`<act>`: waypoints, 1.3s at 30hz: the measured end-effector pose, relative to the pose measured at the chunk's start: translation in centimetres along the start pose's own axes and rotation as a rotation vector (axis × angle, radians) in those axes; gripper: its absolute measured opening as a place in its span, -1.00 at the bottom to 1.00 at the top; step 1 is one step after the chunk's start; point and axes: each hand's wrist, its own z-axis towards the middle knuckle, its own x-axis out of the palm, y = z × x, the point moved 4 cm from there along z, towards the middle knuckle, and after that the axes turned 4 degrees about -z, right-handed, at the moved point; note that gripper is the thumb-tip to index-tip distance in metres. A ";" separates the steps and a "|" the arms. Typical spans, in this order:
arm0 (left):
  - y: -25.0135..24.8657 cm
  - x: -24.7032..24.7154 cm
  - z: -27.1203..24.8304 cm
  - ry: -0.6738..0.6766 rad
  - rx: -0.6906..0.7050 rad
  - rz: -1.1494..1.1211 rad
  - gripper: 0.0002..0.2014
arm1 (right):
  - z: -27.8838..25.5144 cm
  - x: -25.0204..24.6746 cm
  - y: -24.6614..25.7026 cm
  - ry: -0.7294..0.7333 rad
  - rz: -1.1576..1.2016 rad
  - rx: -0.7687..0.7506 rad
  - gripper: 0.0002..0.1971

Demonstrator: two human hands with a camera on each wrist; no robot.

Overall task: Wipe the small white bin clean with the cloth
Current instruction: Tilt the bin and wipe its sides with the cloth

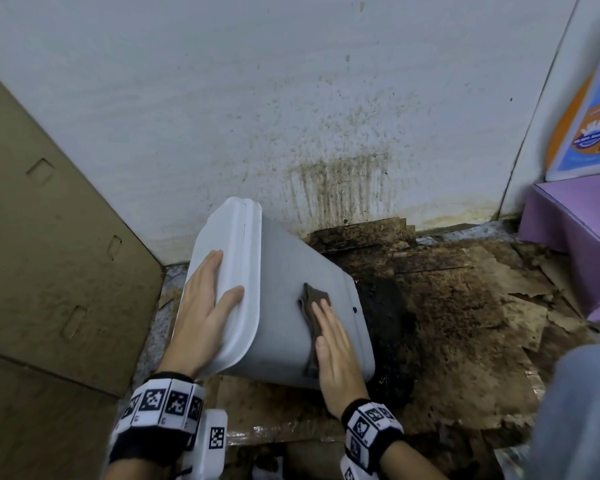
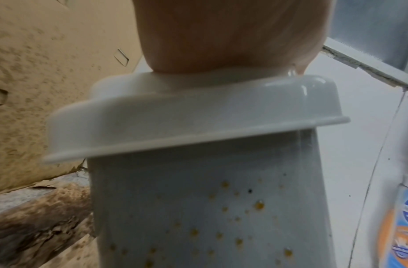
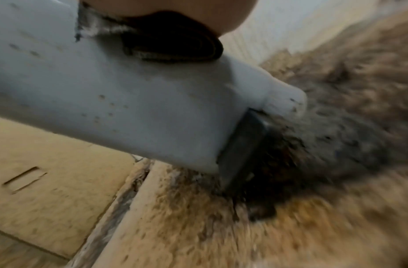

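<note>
The small white bin (image 1: 284, 268) is tipped over to the left, its lid (image 1: 229, 258) facing me and its base down on the dirty floor. My left hand (image 1: 208, 292) lies flat on the lid with straight fingers and steadies it. My right hand (image 1: 333, 341) presses a dark brown cloth (image 1: 314, 299) flat against the bin's upper side wall. In the left wrist view the bin wall (image 2: 210, 208) carries several yellow-brown spots under the lid rim (image 2: 175, 123). The right wrist view shows the cloth (image 3: 175, 45) bunched under my palm on the bin (image 3: 106, 99).
A stained white wall (image 1: 291, 116) stands behind the bin. Brown cardboard (image 1: 49, 254) leans at the left. Torn, blackened cardboard (image 1: 447, 306) covers the floor. A purple box (image 1: 575, 230) with a printed bottle (image 1: 596, 116) sits at the right. My grey-clad knee (image 1: 579, 410) is at the lower right.
</note>
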 end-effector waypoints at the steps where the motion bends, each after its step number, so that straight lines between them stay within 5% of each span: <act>1: 0.1 0.0 0.0 -0.002 0.004 -0.001 -0.26 | -0.3 0.2 -1.2 -0.020 0.016 0.068 -0.47; 10: -0.9 0.4 0.1 0.003 0.034 0.052 -0.25 | 0.6 0.7 -1.8 -0.066 0.151 0.484 -0.46; 15: -0.8 0.5 0.2 0.007 0.034 0.044 -0.25 | 1.0 0.9 2.2 -0.060 0.181 0.407 -0.47; 24: -0.2 0.5 0.4 0.011 0.025 0.050 -0.25 | 1.3 0.8 10.2 0.062 0.075 0.053 -0.51; 31: -0.2 0.6 0.4 0.010 0.037 0.054 -0.24 | 1.0 0.5 9.0 -0.022 -0.038 0.011 -0.43; 39: 0.0 0.7 0.4 0.006 0.037 0.056 -0.25 | 1.5 0.4 8.6 -0.030 0.148 0.088 -0.47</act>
